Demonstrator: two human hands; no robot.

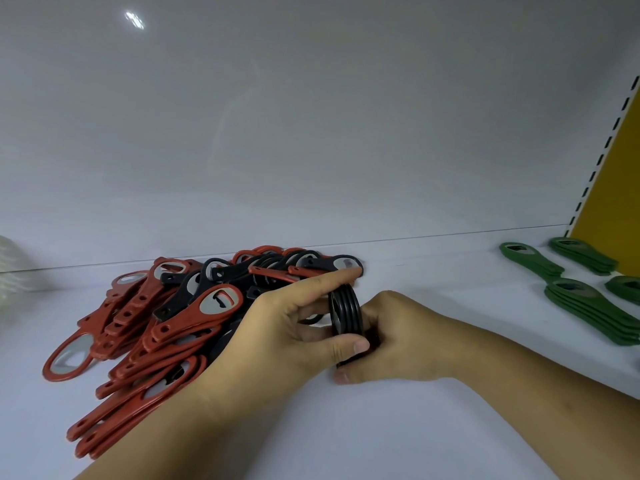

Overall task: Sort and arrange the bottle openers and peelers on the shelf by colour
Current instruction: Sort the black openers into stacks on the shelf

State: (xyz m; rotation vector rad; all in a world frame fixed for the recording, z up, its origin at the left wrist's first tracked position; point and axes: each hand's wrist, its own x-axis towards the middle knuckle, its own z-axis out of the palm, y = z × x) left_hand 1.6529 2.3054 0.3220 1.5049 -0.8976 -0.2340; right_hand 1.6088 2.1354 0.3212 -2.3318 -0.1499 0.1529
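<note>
Pinches a stack of black bottle openers (346,315) with the left hand (284,327), forefinger over the top edge and thumb on the near edge. Closes the right hand (394,337) round the opposite side, fingers curled in against the stack. Both hands clamped on the same stack, four or so openers stood on edge and squared together. Resting on the white shelf (398,427) or just above; cannot tell which.

Just left, behind the left wrist: an unsorted heap of red bottle openers (194,317) tangled with loose black openers (221,271), touching and overlapping. Well apart on the right: green bottle openers (585,306) laid in neat stacks near a yellow side panel (616,185). No peelers recognisable anywhere.

Probably midway through gathering the black set, with red not yet separated. Risks from here:
- fanning or spilling of the smooth flat pieces under an uneven squeeze or on release;
- dragging red handles along with the left forearm, lying across the near part of the heap;
- setting black down too close to the heap and mixing again.

Hidden or unclear:
- handles of the held stack, covered by the right palm;
- exact count in the stack;
- lower layers of the heap;
- green stacks cut off by the right edge;
- a pale blurred object (14,268) at the far left, not identifiable.
</note>
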